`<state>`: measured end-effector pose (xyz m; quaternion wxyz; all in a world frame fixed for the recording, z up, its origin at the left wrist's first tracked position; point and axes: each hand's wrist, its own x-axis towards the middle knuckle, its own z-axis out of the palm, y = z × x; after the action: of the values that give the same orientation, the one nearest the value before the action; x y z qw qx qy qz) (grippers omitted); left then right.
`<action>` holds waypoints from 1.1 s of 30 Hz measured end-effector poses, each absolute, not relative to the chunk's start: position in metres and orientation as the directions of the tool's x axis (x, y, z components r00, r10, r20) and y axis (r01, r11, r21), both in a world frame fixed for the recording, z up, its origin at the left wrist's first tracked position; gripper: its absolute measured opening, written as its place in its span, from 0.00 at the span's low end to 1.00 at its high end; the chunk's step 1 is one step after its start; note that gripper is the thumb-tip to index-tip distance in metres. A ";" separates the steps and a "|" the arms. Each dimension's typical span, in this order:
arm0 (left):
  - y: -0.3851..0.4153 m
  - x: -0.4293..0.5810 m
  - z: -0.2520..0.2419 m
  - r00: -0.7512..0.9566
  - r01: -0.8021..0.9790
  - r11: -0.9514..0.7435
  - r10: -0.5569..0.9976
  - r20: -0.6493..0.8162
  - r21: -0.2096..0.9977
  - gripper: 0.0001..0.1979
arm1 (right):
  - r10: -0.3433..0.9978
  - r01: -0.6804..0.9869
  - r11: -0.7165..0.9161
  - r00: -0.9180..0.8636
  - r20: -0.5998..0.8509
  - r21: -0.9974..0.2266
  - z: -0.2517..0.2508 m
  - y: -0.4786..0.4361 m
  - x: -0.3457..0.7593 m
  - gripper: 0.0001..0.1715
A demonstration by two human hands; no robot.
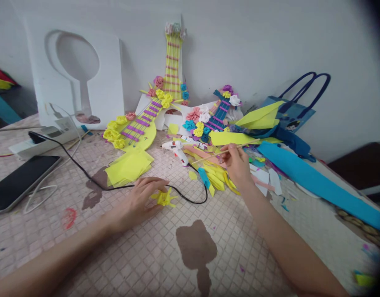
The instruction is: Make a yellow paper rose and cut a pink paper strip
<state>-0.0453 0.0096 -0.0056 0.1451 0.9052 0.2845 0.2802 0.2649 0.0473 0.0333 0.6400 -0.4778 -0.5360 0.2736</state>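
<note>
My left hand rests on the tiled floor with its fingers curled around a small yellow paper flower. My right hand is raised over a heap of paper scraps and pinches a thin wooden stick that points left. A white glue gun lies just left of the stick's tip, its black cord looping past my left hand. A stack of yellow paper sheets lies beyond my left hand.
Paper guitars decorated with flowers lean at the wall. A white foam board stands at the back left. A phone and power strip lie left. A blue bag and blue paper strip sit right.
</note>
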 end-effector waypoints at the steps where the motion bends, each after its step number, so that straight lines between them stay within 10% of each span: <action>1: 0.009 -0.045 -0.005 0.681 0.431 -0.797 0.595 0.427 0.423 0.23 | 0.894 0.019 0.365 0.271 0.356 -0.931 0.033 0.045 0.262 0.15; 6: 0.008 -0.044 -0.004 0.707 0.408 -0.812 0.570 0.418 0.417 0.27 | 0.972 -0.268 0.221 0.143 0.188 -0.938 0.030 0.030 0.249 0.10; 20: 0.008 -0.044 -0.005 0.707 0.402 -0.791 0.588 0.392 0.461 0.29 | 0.979 -0.291 0.205 0.080 0.189 -0.935 0.024 0.017 0.244 0.05; 29: 0.009 -0.044 -0.008 0.701 0.405 -0.785 0.596 0.391 0.470 0.28 | 0.954 -0.183 0.292 0.131 0.271 -0.939 0.018 0.021 0.250 0.06; 33: 0.009 -0.043 -0.008 0.710 0.389 -0.788 0.587 0.390 0.477 0.29 | 0.850 0.110 0.437 0.274 0.450 -0.893 0.014 0.025 0.264 0.13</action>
<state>-0.0433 0.0092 -0.0079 0.1833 0.9063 0.2691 0.2694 0.2640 0.0253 0.0141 0.6590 -0.4501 -0.5332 0.2807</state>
